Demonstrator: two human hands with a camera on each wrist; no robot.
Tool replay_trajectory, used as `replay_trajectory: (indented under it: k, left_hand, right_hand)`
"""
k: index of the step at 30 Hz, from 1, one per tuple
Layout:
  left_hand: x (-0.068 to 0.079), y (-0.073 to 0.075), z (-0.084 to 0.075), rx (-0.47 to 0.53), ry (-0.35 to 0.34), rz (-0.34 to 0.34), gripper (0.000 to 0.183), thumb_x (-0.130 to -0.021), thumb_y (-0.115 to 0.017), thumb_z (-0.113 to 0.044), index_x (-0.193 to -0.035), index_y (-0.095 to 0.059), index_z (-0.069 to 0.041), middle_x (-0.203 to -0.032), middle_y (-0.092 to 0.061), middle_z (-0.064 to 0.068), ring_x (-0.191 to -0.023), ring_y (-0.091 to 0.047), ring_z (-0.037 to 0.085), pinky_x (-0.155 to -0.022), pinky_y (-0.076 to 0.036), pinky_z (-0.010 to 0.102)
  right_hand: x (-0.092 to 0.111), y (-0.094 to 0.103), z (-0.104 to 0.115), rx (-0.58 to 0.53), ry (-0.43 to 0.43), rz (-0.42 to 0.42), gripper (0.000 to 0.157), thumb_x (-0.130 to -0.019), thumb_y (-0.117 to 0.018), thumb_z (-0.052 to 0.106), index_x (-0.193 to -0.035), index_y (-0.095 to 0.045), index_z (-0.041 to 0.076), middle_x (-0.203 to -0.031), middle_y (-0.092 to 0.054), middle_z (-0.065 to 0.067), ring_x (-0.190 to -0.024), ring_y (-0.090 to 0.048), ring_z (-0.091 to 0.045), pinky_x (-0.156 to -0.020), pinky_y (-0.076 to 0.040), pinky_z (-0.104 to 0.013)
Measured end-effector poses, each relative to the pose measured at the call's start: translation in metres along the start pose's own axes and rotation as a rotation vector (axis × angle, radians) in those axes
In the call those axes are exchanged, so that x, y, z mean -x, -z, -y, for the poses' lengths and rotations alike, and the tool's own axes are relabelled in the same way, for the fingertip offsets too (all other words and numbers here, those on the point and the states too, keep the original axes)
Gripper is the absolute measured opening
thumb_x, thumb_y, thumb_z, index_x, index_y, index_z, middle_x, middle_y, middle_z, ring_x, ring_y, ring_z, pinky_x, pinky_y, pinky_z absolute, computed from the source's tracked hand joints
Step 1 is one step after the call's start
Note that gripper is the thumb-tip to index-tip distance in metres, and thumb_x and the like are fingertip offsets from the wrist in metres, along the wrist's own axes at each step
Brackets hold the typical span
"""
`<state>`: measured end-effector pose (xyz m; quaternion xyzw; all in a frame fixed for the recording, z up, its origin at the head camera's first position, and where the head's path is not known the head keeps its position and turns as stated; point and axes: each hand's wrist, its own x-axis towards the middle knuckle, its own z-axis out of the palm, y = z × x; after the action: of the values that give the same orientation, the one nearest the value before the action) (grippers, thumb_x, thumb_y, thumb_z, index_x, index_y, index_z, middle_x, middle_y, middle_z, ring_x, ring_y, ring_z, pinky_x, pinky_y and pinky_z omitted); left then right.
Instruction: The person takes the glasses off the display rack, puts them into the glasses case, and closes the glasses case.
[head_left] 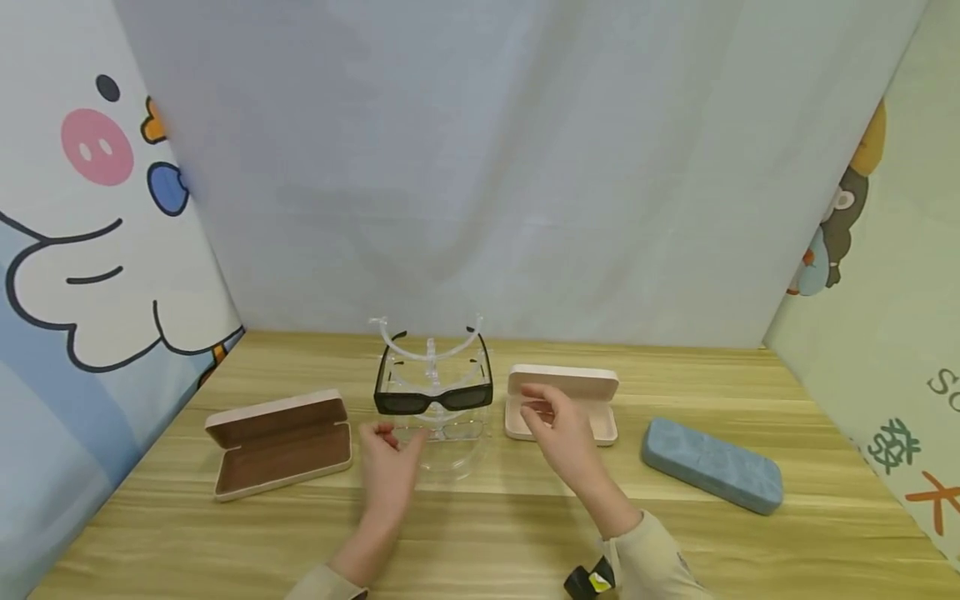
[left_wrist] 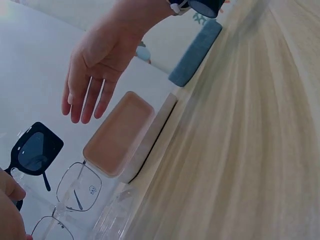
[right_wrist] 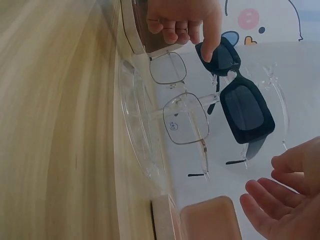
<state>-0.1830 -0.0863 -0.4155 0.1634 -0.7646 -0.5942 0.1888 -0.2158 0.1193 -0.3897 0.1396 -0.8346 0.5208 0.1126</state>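
Nearest, just left of the clear stand (head_left: 431, 357), the left hand (head_left: 387, 467) has thumb and fingers apart beside wire-rimmed glasses (head_left: 440, 432) on that stand's lower tier; contact is unclear. Right of the stand, the right hand (head_left: 562, 433) hangs, thumb and fingers apart, before an open pink-lined case (head_left: 596, 407). Above the wire-rimmed glasses, the stand carries black sunglasses (head_left: 435, 402). Behind the stand hangs a pale curtain (head_left: 480, 183).

You see black sunglasses (head_left: 435, 400), clear-lensed eyeglasses (right_wrist: 182, 107), a colourless stand (head_left: 431, 367), a mottled blue case (head_left: 712, 466), a brown-lined case (head_left: 288, 458) and a pink-lined case (head_left: 592, 387), both off-white outside, and a yellowish worktop (head_left: 480, 537) streaked with wood grain; your sleeves (head_left: 652, 560) are beige.
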Motion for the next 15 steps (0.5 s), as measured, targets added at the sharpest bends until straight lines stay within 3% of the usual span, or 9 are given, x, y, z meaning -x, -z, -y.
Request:
replay_trajectory:
  k: [6,11,15]
  left_hand:
    - [-0.008,0.009,-0.008,0.056,-0.058,-0.037,0.065,-0.078,-0.066,-0.009,-0.129,-0.027,0.001,-0.115,-0.035,0.014,-0.091,-0.039,0.020,-0.073,-0.038,0.028]
    - [-0.012,0.016,-0.010,0.028,-0.101,0.037,0.075,-0.080,-0.064,-0.012,-0.141,-0.022,-0.005,-0.136,-0.031,0.012,-0.116,-0.037,0.028,-0.092,-0.037,0.044]
    - [-0.015,0.022,-0.010,-0.001,-0.110,0.093,0.075,-0.082,-0.064,-0.016,-0.143,-0.021,-0.008,-0.143,-0.028,0.011,-0.123,-0.035,0.030,-0.101,-0.033,0.047]
  right_hand:
    - [-0.007,-0.013,0.006,-0.055,0.004,0.026,0.037,-0.090,-0.053,0.005,-0.127,-0.050,0.001,-0.120,-0.058,-0.014,-0.109,-0.056,-0.025,-0.090,-0.047,-0.034]
    - [-0.008,-0.020,0.015,-0.111,-0.015,0.061,0.041,-0.091,-0.051,0.004,-0.131,-0.044,-0.002,-0.130,-0.050,-0.018,-0.115,-0.051,-0.031,-0.094,-0.045,-0.038]
    - [-0.009,-0.025,0.020,-0.167,-0.052,0.069,0.045,-0.090,-0.051,0.002,-0.133,-0.041,-0.001,-0.136,-0.043,-0.018,-0.115,-0.051,-0.034,-0.088,-0.048,-0.041]
